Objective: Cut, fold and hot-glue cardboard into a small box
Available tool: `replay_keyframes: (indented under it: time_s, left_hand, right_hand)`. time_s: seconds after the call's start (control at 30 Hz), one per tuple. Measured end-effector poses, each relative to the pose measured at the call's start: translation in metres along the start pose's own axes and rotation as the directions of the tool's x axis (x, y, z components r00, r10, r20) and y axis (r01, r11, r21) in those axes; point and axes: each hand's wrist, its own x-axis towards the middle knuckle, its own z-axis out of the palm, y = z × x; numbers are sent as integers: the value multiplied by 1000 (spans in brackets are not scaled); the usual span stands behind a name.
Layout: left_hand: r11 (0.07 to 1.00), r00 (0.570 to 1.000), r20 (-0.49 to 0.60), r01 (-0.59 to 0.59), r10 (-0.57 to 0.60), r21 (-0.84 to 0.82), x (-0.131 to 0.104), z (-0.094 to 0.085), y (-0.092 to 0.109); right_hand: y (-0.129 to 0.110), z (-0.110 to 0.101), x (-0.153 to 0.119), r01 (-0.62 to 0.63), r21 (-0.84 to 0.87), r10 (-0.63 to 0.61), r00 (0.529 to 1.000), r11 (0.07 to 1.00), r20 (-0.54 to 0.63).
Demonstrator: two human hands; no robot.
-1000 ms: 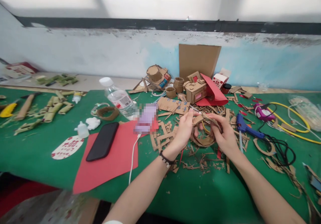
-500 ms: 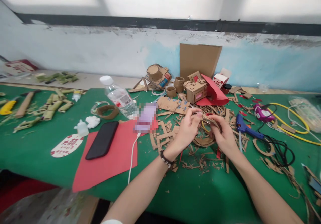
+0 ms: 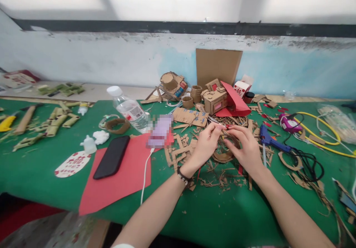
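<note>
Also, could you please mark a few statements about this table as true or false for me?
1. The black phone lies on red paper. True.
2. The glue gun is yellow. False: it is blue.
3. The left hand and right hand are close together above the cardboard scraps. True.
4. The dark bracelet is on the right wrist. False: it is on the left.
5. The plastic bottle has its white cap on. True.
6. The large cardboard sheet lies flat. False: it stands up by the wall.
</note>
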Motion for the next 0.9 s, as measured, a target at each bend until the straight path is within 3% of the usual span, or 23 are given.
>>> replay_keyframes:
  time_s: [0.17, 0.3, 0.47, 0.7, 0.9]
  left_hand:
    - [963, 994, 16, -109, 109, 246, -5, 3, 3]
    - [970, 995, 33, -101, 97, 219, -6, 3, 3]
    - [975, 995, 50, -92, 84, 200, -6, 0, 2]
    - [924, 981, 39, -194, 192, 331, -5, 1, 4]
    - [910, 972, 18, -224, 233, 349, -10, 3, 7]
  right_hand:
    - [-1, -5, 0, 155, -190, -169, 984, 969, -61]
    - [-4, -7, -1, 214, -243, -232, 972, 946, -47]
    - [-9, -7, -1, 239, -201, -248, 968, 950, -21]
    - [-8, -4, -1, 155, -231, -166, 986, 960, -27]
    - [-9, -6, -1, 185, -272, -197, 980, 944, -15]
